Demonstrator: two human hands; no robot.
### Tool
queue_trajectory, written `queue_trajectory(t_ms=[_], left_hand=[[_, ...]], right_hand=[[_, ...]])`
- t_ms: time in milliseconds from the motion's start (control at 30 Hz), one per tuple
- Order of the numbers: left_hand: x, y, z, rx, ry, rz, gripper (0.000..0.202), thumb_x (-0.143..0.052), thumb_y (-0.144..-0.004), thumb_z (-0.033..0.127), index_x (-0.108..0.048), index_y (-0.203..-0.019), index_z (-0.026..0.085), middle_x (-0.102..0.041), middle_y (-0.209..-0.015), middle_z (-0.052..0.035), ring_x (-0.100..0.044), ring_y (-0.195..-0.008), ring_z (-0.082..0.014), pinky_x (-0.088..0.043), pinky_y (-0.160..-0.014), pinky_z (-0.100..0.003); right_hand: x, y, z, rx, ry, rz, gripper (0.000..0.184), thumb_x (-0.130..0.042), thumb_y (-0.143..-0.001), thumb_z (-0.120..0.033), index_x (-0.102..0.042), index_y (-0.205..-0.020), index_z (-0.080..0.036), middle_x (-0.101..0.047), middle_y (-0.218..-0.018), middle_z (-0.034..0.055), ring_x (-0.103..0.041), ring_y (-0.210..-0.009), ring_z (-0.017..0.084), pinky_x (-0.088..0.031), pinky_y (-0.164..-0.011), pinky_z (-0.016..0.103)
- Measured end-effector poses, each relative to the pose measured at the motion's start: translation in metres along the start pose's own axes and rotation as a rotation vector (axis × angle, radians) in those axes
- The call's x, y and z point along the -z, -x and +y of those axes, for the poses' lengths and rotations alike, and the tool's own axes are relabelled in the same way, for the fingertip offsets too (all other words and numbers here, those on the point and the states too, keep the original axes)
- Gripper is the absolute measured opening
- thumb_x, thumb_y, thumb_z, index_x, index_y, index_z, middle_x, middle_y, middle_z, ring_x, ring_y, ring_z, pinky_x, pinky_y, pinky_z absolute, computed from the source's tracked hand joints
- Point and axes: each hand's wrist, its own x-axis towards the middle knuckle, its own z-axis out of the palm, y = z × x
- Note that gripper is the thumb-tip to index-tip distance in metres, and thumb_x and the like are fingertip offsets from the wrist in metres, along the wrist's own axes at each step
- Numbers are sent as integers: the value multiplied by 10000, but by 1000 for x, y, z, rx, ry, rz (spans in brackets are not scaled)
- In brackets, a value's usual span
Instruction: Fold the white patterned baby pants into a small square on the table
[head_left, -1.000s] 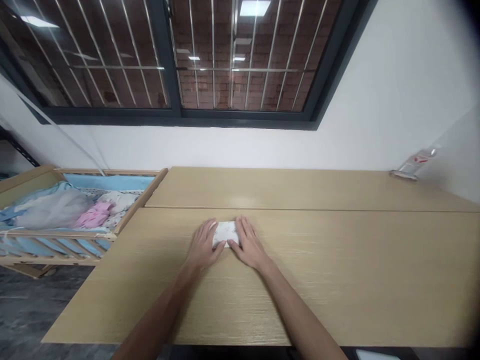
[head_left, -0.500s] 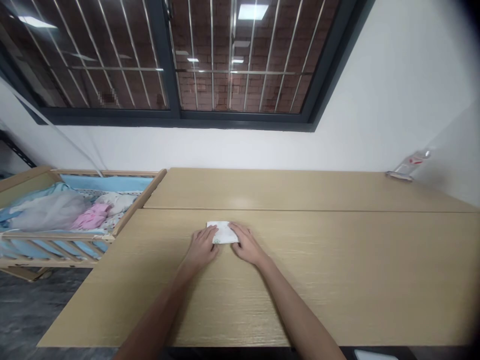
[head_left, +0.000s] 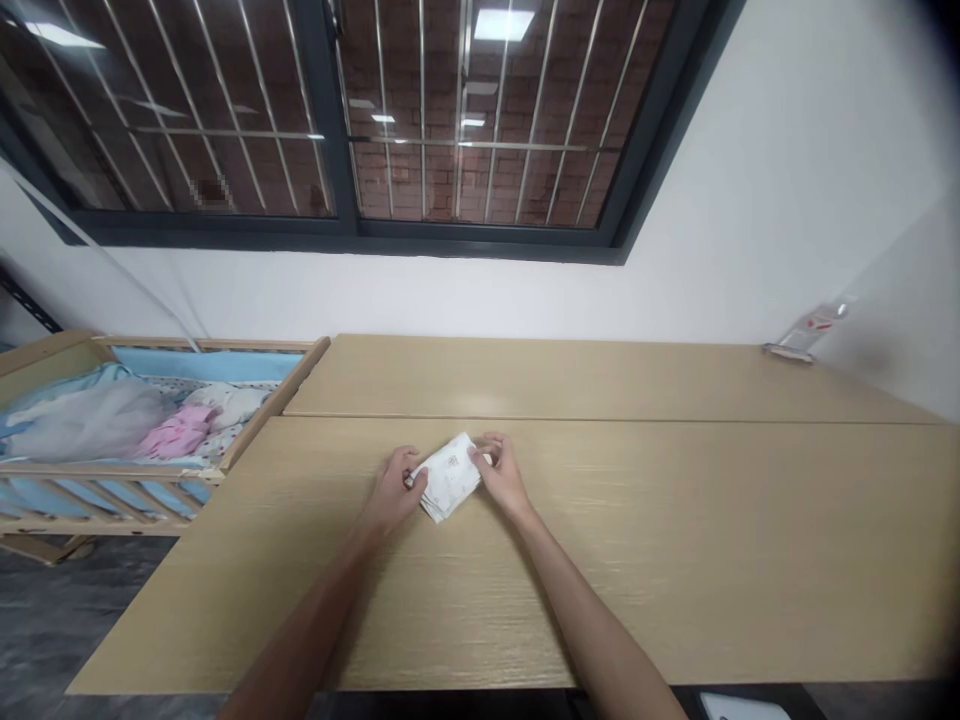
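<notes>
A small folded white cloth (head_left: 450,478) with a faint print is held just above the wooden table (head_left: 675,540), turned at an angle. My left hand (head_left: 394,492) pinches its left edge with curled fingers. My right hand (head_left: 501,474) pinches its right corner, fingers closed on the fabric. Both hands meet near the table's middle.
A wooden baby cot (head_left: 135,430) with blue lining, pink and grey clothes stands at the table's left. A plastic bottle (head_left: 806,332) lies at the far right by the wall. A barred window (head_left: 360,120) fills the wall behind. A white object (head_left: 742,708) shows below the near edge.
The cloth lay flat under my flat hands a second ago; now both hands have closed on its edges, lifted it and turned it at an angle.
</notes>
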Motion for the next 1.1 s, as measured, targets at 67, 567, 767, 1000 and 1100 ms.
queue_trajectory(t_ms=[67, 567, 767, 1000, 1100], left_hand=[[-1, 0, 0, 22, -16, -60, 333, -525, -942, 363, -521, -1248, 230, -711, -844, 11, -656, -717, -157, -468, -657, -257], [2, 6, 11, -141, -119, -311, 312, -595, -885, 420, -625, -1138, 241, -658, -662, 55, -629, -642, -161, -426, -634, -267], [14, 6, 25, -229, -230, -197, 309, -502, -965, 398, -639, -1147, 188, -714, -904, -59, -652, -915, -231, -455, -919, -377], [-29, 67, 69, -296, -473, 36, 543, -444, -987, 430, -520, -1393, 78, -563, -1403, -226, -528, -1273, -363, -441, -1038, -509], [-58, 94, 80, -249, -570, 119, 655, -465, -973, 421, -425, -1476, 3, -461, -1504, -276, -396, -1415, -407, -386, -1109, -558]], right_hand=[[0, -2, 0, -103, -112, 17, 583, -695, -801, -552, -415, -1195, -227, -673, -959, 56, -669, -786, 225, -566, -608, 338], [-10, 0, 13, 42, -91, -194, 404, -701, -825, -461, -551, -1105, -212, -678, -1242, 141, -659, -1168, 251, -522, -1032, 466], [-2, 11, -1, 310, 131, -172, 402, -547, -977, -478, -593, -1276, -213, -614, -1377, 143, -562, -1309, 265, -421, -1147, 505], [6, 28, -35, 597, 413, -411, 490, -352, -1072, -415, -446, -1529, -268, -447, -1579, 72, -344, -1498, 255, -264, -1247, 533], [0, 34, -42, 638, 461, -543, 505, -310, -1083, -402, -396, -1558, -252, -404, -1603, 58, -313, -1515, 240, -237, -1260, 517]])
